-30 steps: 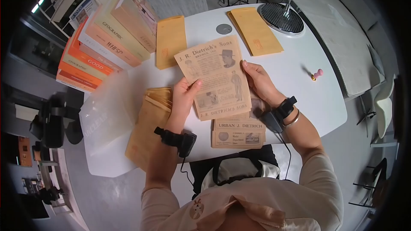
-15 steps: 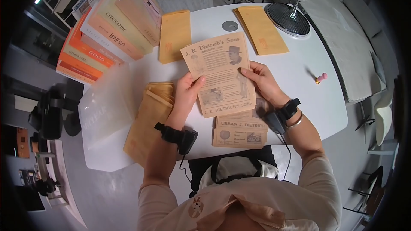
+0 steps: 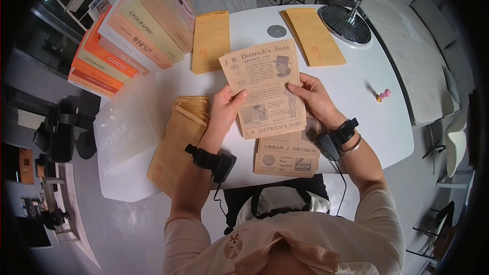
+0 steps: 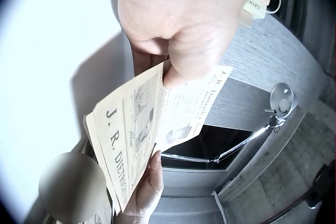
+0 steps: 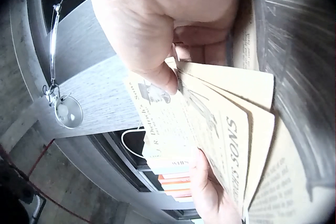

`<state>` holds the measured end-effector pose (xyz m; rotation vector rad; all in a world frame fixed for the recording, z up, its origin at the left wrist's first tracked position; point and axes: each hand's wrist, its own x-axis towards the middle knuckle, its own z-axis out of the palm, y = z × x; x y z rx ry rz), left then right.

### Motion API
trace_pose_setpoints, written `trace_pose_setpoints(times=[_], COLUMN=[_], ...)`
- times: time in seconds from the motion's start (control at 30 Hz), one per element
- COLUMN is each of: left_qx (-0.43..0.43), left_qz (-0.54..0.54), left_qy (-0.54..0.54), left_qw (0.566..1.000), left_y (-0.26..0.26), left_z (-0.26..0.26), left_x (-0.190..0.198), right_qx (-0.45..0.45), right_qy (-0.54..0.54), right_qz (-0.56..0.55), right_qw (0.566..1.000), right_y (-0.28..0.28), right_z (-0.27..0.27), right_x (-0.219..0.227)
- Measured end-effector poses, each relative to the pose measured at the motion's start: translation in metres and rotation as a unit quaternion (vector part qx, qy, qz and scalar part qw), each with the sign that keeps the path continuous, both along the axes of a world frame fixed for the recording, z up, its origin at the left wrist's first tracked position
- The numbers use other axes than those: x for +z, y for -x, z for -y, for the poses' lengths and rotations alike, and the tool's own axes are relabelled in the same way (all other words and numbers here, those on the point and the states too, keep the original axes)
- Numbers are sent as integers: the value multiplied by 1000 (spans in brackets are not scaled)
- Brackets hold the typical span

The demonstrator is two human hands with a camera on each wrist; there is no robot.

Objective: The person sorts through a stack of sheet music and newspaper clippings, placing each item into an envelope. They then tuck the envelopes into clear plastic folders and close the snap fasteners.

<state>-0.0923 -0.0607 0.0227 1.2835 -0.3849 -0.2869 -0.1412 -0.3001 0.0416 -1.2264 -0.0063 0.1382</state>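
Several aged, printed paper sheets (image 3: pixel 265 91), headed "J. R. Dietrich's Sons", are held up over the table in the head view. My left hand (image 3: pixel 226 108) pinches their left edge, thumb on the front. The right edge is gripped by my right hand (image 3: pixel 318 99), its thumb lying over the print and its other fingers behind. In the right wrist view the lower corners of the sheets (image 5: pixel 231 129) fan slightly apart. Below them on the table lies a stack of similar printed papers (image 3: pixel 288 158), marked "Urban J. Dietrich" and partly covered.
Brown envelopes (image 3: pixel 175 147) are piled by my left forearm, near a clear plastic bag (image 3: pixel 125 127). Other envelopes lie at the back left (image 3: pixel 211 40) and back right (image 3: pixel 321 43). Books (image 3: pixel 132 30) stand far left. A lamp base (image 3: pixel 346 25) and a pink-handled stamp (image 3: pixel 384 94) are on the right.
My right thumb has slid from the sheets' right edge onto their printed front. The head view has shifted a little, and both hands still hold the sheets.
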Motion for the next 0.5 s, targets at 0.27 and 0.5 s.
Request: trace_pose_setpoints(times=[0.27,0.5], left_qx=[0,-14], left_qz=[7,6], left_qy=[-9,-22], left_qw=[1000,1000], left_y=[0,-2], left_z=[0,-2], left_x=[1,-5], right_qx=[-2,12], right_qy=[17,33], right_qz=[4,6], right_qw=[1000,999], right_y=[1,0], right_z=[-1,-1], right_x=[2,0])
